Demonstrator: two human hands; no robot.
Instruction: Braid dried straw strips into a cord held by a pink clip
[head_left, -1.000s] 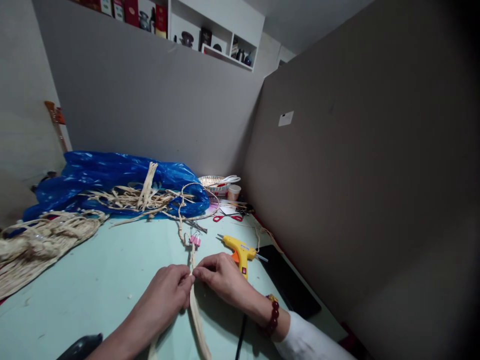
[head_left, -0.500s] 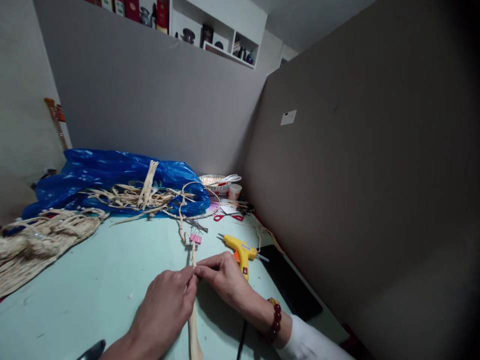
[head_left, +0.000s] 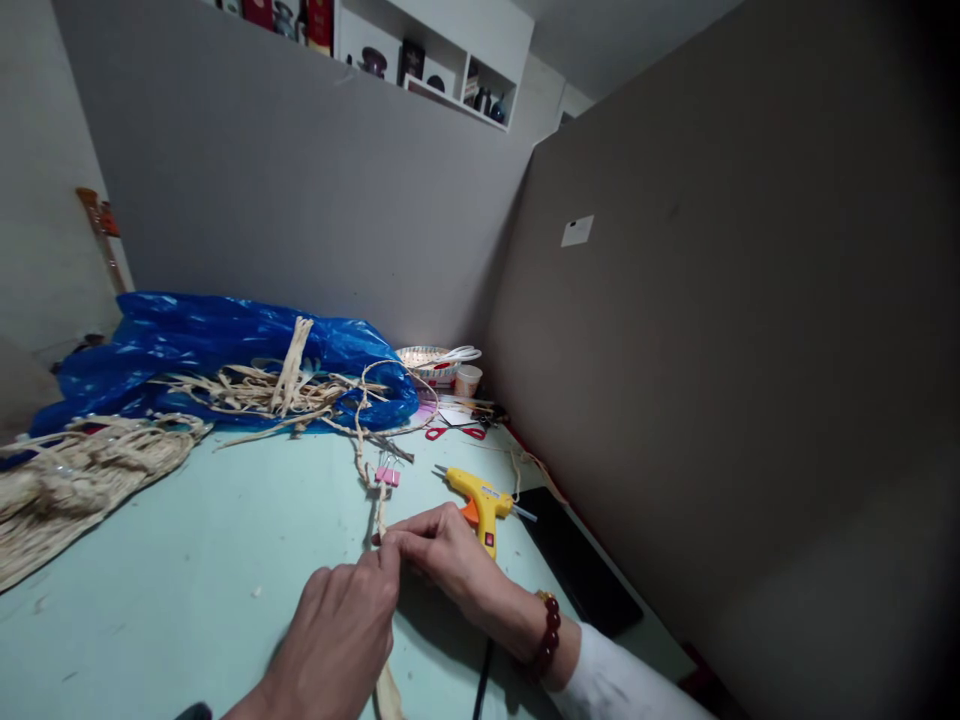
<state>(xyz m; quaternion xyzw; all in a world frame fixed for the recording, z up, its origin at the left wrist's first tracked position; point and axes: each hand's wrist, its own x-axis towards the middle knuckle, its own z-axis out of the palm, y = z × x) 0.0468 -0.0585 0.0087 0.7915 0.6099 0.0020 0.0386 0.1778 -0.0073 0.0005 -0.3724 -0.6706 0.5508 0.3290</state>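
Note:
A pale twisted fibre cord (head_left: pixel 382 508) runs toward me from a pink binder clip (head_left: pixel 388 477) on the table. My right hand (head_left: pixel 446 555) pinches the cord just below the clip, thumb and forefinger pressed together. Close against it, my left hand (head_left: pixel 341 620) is closed on the same cord, its fingertips meeting those of the right. Below the hands a flat loose end of the fibre (head_left: pixel 388 692) comes out toward the table's near edge. Exactly how the strands lie between the fingertips is hidden. A yellow glue gun (head_left: pixel 484 507) lies beside my right hand.
A blue plastic bag (head_left: pixel 187 335) with fibre strips (head_left: pixel 292 375) lies at the back. To the left sits a woven fibre piece (head_left: pixel 90 475). Red-handled scissors (head_left: pixel 455 433), a paper cup (head_left: pixel 467 380) and a basket (head_left: pixel 426 358) are at the back. A black flat object (head_left: pixel 577 560) lies along the right partition.
My left hand has shifted slightly down and turned, its thumb now up against the right fingertips. The right hand keeps its pinch. The whole view has moved slightly.

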